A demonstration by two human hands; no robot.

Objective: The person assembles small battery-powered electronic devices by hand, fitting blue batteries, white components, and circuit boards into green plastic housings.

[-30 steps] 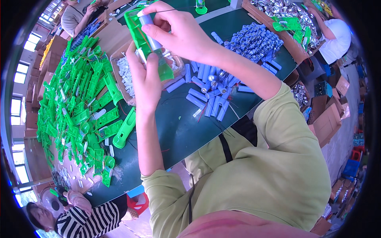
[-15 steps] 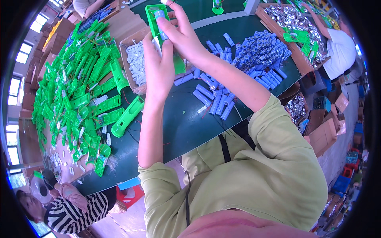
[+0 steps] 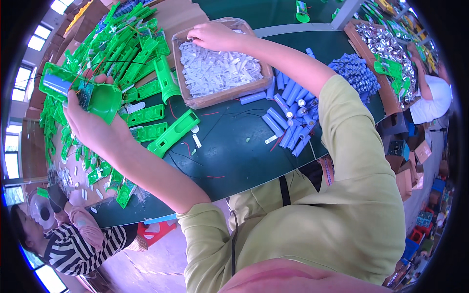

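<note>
Looking light and stiff, the green casing (image 3: 106,101) suits an edge hold; left fingers (image 3: 74,103) clamp it, right fingers' (image 3: 200,33) grip unclear.

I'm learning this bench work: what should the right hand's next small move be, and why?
Probably pinch one of the white strips and lift it out: the right hand is at the far side of their box, while the left hand holds a green casing with a blue cell inside. Whether the right already grips one is hidden.
</note>
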